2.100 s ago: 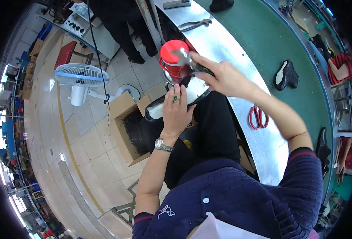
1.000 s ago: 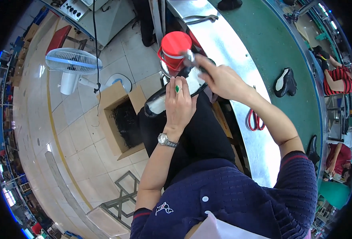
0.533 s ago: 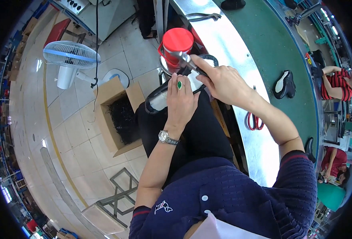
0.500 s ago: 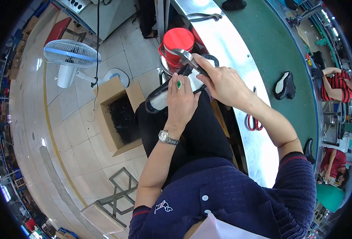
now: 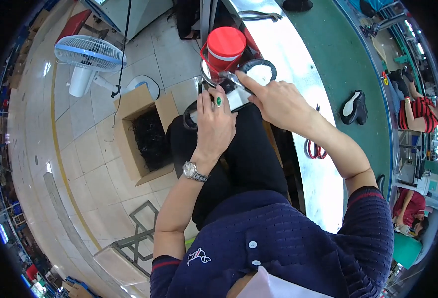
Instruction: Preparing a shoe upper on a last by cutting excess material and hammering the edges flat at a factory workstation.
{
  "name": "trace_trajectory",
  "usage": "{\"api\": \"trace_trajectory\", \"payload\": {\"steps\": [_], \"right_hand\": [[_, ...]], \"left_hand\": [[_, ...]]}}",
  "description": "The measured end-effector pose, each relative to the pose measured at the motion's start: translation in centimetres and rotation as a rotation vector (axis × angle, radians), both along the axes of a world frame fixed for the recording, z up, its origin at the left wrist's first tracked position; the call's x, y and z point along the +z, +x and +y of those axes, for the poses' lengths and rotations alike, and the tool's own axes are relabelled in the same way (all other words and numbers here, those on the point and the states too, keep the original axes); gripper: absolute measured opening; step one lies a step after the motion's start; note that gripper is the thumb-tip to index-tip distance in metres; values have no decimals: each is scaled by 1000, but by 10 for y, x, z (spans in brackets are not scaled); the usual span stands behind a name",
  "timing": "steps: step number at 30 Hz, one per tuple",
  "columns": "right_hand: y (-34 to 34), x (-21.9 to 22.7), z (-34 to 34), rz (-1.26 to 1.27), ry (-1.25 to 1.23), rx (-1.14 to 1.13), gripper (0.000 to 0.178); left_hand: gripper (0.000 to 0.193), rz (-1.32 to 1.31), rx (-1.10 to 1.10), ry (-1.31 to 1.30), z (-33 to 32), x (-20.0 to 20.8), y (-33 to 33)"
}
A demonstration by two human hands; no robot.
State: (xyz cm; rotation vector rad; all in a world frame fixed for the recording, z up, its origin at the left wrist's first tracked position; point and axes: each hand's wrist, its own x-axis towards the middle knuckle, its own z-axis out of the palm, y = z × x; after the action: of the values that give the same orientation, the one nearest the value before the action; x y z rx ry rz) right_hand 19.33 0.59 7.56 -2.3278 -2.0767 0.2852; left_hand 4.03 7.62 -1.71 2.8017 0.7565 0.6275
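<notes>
An unfinished black shoe (image 5: 238,99) lies across my lap with its white underside up and its black edge folded round it. My left hand (image 5: 215,121), wearing a green-stoned ring and a watch, grips the shoe from above. My right hand (image 5: 281,107) is closed round a hand tool with a curved silver metal head (image 5: 227,76); its handle is hidden in my palm, so I cannot tell its exact kind. The tool's head is over the shoe near my left fingertips. Beyond my right fingers shows a rounded, black-rimmed white piece (image 5: 259,73), perhaps the same shoe's end.
A red lidded bucket (image 5: 227,43) stands just beyond the shoe. On the metal bench (image 5: 323,198) lie pincers (image 5: 261,16) and red-handled scissors (image 5: 314,150). An open carton (image 5: 134,166) of black scraps is left of my knees, near a fan (image 5: 87,54). A shoe (image 5: 354,107) rests on the green surface.
My left hand has shifted slightly left and down. The tool's head has tipped lower over the shoe, and more of the round white piece beyond now shows.
</notes>
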Motion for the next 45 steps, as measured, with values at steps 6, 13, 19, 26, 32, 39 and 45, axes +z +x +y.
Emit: {"api": "trace_trajectory", "payload": {"steps": [6,13,19,26,32,39,45], "right_hand": [[-11,-20,-8,74,84,-79,56],[-25,-13,0,102,129,-51,60],[-26,-2,6,174,180,-27,60],[-31,-5,12,162,67,29,57],[-43,-25,11,185,124,-43,57],[-48,-22,8,264,131,-61,52],[-4,-10,-17,252,306,-34,42]], "left_hand": [[59,18,27,159,-8,-6,0],[56,-176,25,119,-4,-9,-5],[71,-22,97,-216,16,34,-31],[69,40,83,-125,13,16,-44],[65,-107,76,-170,11,16,-44],[69,-146,51,-328,16,16,-48],[86,-87,-143,-280,33,29,-66]]}}
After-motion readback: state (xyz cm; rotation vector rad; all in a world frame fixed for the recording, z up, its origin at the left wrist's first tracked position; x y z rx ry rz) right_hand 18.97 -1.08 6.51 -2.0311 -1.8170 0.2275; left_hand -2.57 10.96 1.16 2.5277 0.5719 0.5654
